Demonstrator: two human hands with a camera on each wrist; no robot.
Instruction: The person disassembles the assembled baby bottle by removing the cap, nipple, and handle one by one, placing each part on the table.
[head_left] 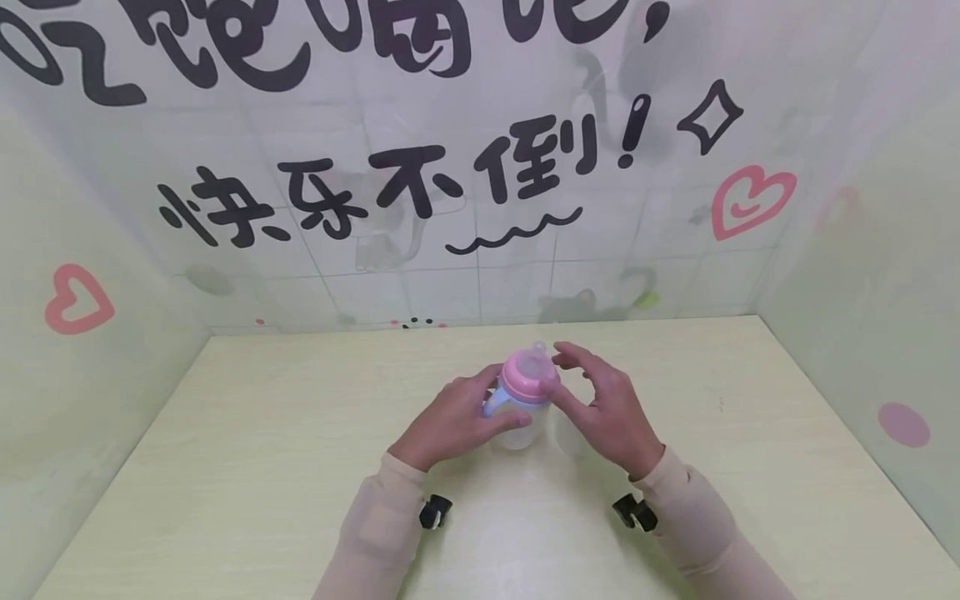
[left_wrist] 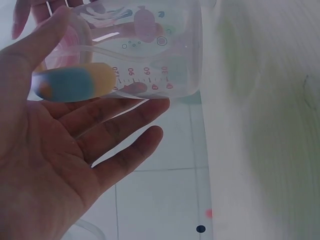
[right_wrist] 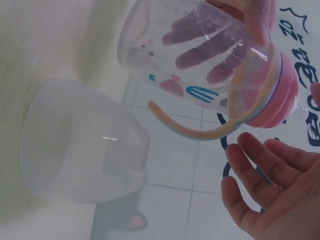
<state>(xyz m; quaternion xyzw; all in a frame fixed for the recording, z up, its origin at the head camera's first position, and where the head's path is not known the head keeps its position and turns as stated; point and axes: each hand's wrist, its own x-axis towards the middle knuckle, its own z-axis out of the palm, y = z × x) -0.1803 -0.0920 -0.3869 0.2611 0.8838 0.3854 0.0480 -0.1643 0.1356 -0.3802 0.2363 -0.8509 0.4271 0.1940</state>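
A clear baby bottle [head_left: 517, 435] with a pink collar [head_left: 517, 379], a clear nipple and two handles is near the middle of the table. My left hand [head_left: 457, 421] holds it from the left, thumb at the front and fingers behind, seen through the clear wall in the right wrist view. Printed measuring marks show on the bottle in the left wrist view. On the right, my right hand [head_left: 611, 408] has loosely bent fingers beside the collar, the thumb right at its edge. A translucent cap [right_wrist: 82, 145] stands on the table beside the bottle, partly behind the right hand in the head view.
The pale wooden table [head_left: 262, 467] is bounded by a tiled back wall [head_left: 420, 292] with large black lettering and by two side walls. Pink hearts and dots decorate the walls. Each sleeve carries a small black wrist camera [head_left: 435, 512].
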